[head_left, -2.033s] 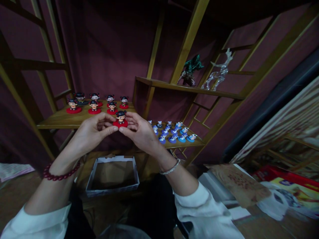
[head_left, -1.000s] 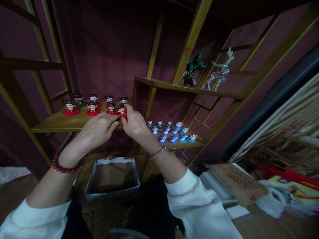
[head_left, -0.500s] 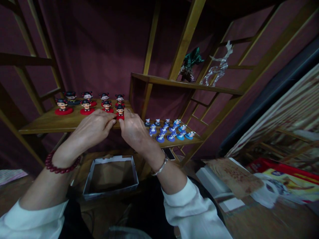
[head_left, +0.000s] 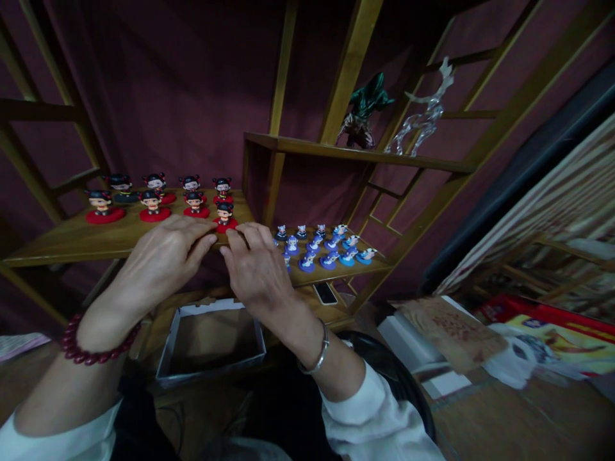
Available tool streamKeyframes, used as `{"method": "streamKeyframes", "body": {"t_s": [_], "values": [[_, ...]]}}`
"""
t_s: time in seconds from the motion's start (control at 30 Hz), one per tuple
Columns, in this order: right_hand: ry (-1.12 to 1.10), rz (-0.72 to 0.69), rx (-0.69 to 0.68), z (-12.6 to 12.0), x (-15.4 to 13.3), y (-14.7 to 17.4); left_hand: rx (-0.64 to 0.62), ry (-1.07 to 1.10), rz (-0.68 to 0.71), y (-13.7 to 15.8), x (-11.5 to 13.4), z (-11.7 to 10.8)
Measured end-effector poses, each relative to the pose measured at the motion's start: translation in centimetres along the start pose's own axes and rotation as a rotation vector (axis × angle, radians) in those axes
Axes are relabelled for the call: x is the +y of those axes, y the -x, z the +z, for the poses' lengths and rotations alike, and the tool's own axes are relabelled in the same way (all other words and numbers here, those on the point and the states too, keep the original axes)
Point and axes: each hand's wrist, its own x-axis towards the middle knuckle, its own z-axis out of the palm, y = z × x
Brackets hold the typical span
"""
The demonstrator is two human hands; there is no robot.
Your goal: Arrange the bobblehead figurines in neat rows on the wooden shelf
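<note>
Head view: the left hand (head_left: 161, 259) and right hand (head_left: 259, 269) sit slightly apart at the nearest figurine (head_left: 224, 213); grip cannot be determined. The figurine stands near the shelf's (head_left: 72, 242) front edge, long axis vertical, front facing the camera.

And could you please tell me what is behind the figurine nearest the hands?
Behind the front figurine stands a back-row figurine; its head and body show, but the front figurine covers part of its red base.
</note>
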Motion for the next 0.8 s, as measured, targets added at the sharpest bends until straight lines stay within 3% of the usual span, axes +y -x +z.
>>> {"method": "streamKeyframes", "body": {"t_s": [0.57, 0.8], "values": [[0.033, 0.016, -0.084, 0.6, -0.3, -0.9, -0.007, -0.08, 0.092, -1.2, -0.6, 1.0], [0.045, -0.002, -0.136, 1.0, -0.3, -1.4, -0.025, -0.016, 0.051, -1.4, -0.5, 0.9]]}}
